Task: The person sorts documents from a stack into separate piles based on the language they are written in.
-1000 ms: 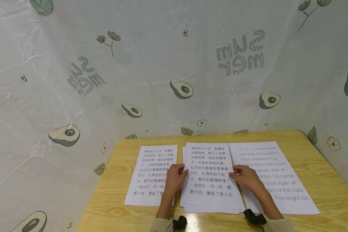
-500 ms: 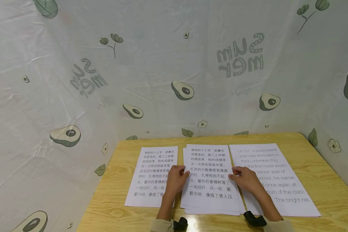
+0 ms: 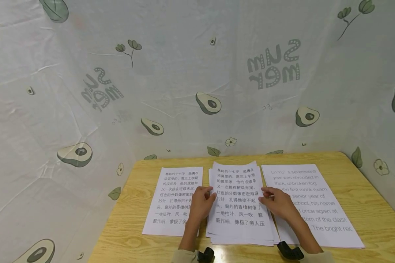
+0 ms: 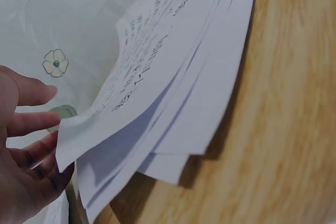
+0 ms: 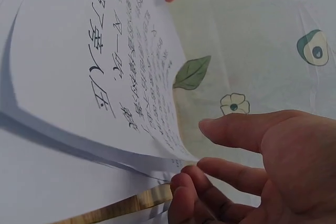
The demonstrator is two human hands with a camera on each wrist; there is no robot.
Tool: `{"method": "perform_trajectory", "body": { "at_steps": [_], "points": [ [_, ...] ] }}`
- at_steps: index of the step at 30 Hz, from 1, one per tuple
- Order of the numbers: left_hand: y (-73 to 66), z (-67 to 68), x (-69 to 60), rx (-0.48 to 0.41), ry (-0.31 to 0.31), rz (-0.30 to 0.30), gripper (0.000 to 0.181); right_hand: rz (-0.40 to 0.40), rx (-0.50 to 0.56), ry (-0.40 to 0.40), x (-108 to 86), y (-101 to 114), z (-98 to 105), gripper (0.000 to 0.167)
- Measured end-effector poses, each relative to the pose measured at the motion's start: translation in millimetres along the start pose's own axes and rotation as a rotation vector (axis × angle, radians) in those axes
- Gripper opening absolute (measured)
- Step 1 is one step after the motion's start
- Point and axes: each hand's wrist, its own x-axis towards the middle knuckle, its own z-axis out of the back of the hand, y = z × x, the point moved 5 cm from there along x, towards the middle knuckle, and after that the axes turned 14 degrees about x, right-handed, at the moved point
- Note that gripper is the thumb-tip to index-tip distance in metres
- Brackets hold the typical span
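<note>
A stack of white printed paper sheets (image 3: 233,232) lies between my two hands in the head view. Its upper sheets bow, and their side edges are raised off those beneath. My left hand (image 3: 200,204) touches the left edge with its fingertips. In the left wrist view, that thumb stands apart from the top sheet (image 4: 142,72). At the opposite edge is my right hand (image 3: 279,203), fingers lightly bent against the paper. The right wrist view has its thumb (image 5: 231,129) clear of the sheet (image 5: 58,72). The fingertips beneath the paper are partly hidden.
To the left lies a sheet with the same printed characters (image 3: 162,228). Paper with large English text (image 3: 335,204) lies to the right, partly behind my right forearm. All rest on a wood-grain table (image 3: 118,233), with a patterned curtain (image 3: 171,73) behind.
The upper sheets of the middle stack have bowed, and their top corners have risen. Both hands have drawn slightly inward. The side papers stay put; the view has tilted slightly.
</note>
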Motion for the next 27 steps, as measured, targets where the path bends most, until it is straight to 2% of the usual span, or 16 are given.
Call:
{"method": "perform_trajectory", "body": {
  "at_steps": [5,10,21,27],
  "points": [
    [-6.1,1.6,-0.8,-0.035,-0.005,-0.019,0.036,0.022,0.054,-0.013,-1.2,4.2,-0.5,0.053],
    [-7.8,1.8,-3.0,-0.070,0.020,-0.016,0.040,0.040,0.071,-0.041,-1.9,4.5,0.6,0.052],
    [-0.1,7.0,-0.9,-0.054,0.016,-0.038,0.050,0.074,0.062,-0.068,-3.2,5.2,6.6,0.048],
    [2.4,14.0,-0.5,-0.060,0.007,-0.026,0.049,0.048,0.117,-0.082,-3.1,4.4,11.3,0.050]
  ]
}}
